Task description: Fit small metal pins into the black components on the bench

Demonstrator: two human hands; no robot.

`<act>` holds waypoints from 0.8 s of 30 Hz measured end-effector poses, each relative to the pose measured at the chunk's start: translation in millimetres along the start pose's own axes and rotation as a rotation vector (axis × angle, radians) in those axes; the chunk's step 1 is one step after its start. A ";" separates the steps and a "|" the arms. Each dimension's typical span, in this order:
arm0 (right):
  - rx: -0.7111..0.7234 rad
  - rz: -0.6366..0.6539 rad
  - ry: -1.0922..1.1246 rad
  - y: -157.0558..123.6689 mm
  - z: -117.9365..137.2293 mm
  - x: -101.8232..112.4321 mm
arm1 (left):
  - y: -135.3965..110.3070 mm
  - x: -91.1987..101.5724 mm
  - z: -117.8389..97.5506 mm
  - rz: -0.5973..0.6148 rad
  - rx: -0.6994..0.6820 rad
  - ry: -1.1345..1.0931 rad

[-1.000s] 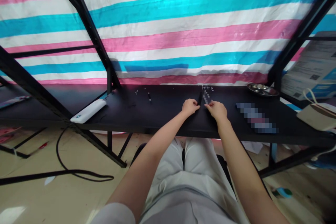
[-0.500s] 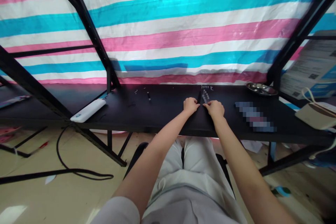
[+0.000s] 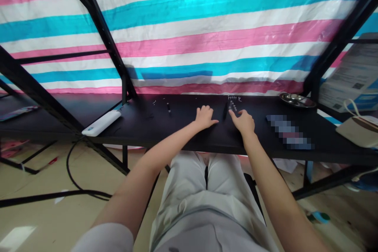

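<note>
On the black tabletop (image 3: 141, 126), my left hand (image 3: 204, 118) lies palm down with its fingers spread and nothing in it. My right hand (image 3: 244, 123) rests to the right, its thumb apart from the curled fingers, with no held thing visible. Just beyond its thumb is a slanting row of small see-through round pieces (image 3: 232, 105). A slim dark object (image 3: 226, 108) stands or lies left of that row; its kind is too dim to make out. Behind them, several small white bits (image 3: 233, 97) are lined up near the table's back edge.
A small black-and-white cylinder (image 3: 168, 107) and tiny white scraps (image 3: 154, 102) lie to the left. Farther left is a white power bank (image 3: 102, 123). At right are a blurred-out flat item (image 3: 288, 132), a metal dish (image 3: 297, 100) and a beige pouch (image 3: 357, 130). Black frame posts flank the table.
My left hand has moved left, away from the dark object, and its fingers have spread. My right hand has stayed by the row of see-through pieces, its thumb now apart.
</note>
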State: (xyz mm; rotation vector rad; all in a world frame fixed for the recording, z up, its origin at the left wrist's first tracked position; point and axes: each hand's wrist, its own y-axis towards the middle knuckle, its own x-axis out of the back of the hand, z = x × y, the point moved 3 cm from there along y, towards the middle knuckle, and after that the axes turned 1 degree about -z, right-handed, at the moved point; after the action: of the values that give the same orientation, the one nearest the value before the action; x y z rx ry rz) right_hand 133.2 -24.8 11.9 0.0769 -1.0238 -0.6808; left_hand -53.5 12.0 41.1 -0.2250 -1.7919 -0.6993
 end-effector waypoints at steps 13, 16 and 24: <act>0.067 -0.137 0.174 -8.0 12.0 11.4 | -9.1 111.4 163.3 0.155 0.151 0.440; 0.078 -0.143 0.170 -8.5 12.4 11.1 | -21.2 99.7 181.8 0.213 0.199 0.378; 0.083 -0.153 0.157 -8.3 11.9 11.1 | -27.6 63.8 179.1 0.214 0.289 0.412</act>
State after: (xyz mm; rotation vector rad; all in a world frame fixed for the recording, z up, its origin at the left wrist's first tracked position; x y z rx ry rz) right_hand 123.3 -34.6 23.7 0.2799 -0.9005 -0.7587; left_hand -233.0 78.3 57.9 -0.0690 -1.4252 -0.3001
